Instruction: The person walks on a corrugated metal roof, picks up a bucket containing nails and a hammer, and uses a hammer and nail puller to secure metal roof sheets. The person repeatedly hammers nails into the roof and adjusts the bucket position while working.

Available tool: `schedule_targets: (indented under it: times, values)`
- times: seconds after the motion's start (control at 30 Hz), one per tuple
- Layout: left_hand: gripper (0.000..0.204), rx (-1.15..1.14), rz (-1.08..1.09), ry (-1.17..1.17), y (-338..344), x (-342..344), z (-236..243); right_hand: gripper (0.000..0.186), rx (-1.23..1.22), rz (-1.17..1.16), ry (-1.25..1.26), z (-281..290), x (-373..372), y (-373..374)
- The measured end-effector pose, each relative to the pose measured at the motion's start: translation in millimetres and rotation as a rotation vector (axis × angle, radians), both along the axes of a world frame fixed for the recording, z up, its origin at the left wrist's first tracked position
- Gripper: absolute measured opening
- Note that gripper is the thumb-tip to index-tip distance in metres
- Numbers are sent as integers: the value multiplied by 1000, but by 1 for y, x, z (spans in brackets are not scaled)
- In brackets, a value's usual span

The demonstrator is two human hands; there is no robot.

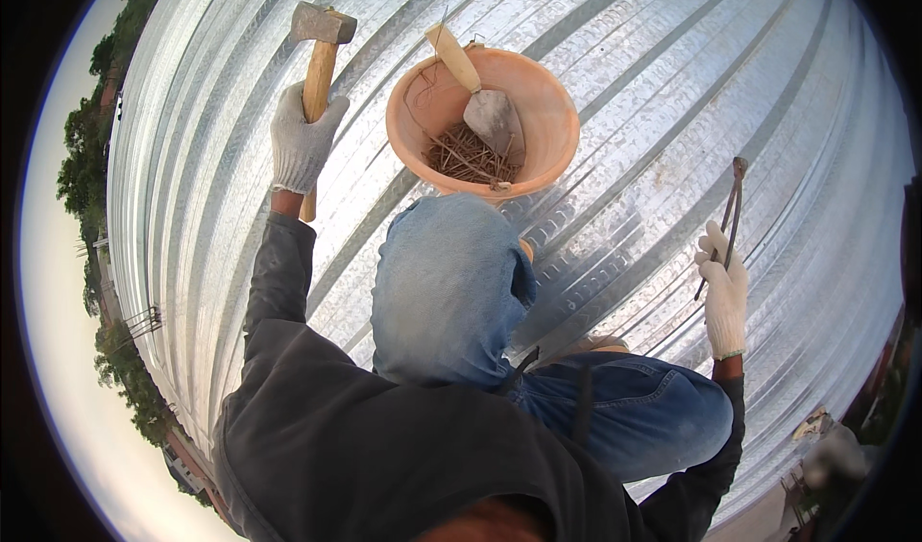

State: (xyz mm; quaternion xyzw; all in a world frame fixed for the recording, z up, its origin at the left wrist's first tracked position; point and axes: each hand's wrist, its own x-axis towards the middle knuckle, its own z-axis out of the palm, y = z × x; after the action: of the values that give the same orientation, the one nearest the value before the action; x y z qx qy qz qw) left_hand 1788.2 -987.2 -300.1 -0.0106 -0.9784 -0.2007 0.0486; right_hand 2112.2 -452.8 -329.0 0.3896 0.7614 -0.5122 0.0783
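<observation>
My left hand [303,139], in a pale knit glove, is closed around the wooden handle of a hammer [323,25]. Its steel head points up and away from me. Over on the right, my gloved right hand [725,302] grips a pair of dark, long-handled pincers [736,192], with the jaws upward. Between the hands, just beyond my bent knee, stands an orange bucket [552,110]. Many rusty nails [469,155] lie in it. A trowel [494,118] leans inside with its wooden handle over the far rim. Neither hand touches the bucket.
Ribbed, shiny metal decking [653,110] spreads under and around me, its ridges running diagonally. My jeans-covered knees [447,283] take up the middle. Trees [86,158] and sky show past the deck's left edge. Some blurred objects [834,460] are at the lower right.
</observation>
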Motion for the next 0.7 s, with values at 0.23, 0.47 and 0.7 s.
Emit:
schedule_targets:
  times: [0.23, 0.47, 0.7]
  values:
    - [54, -314, -696, -153, 77, 25, 36, 63, 101, 166, 66, -3, -18, -8]
    - [53, -872, -956, -735, 161, -15, 26, 59, 42, 108, 97, 10, 8, -2]
    - [66, -824, -1193, -780, 121, -12, -12, 65, 39, 25, 86, 12, 14, 2]
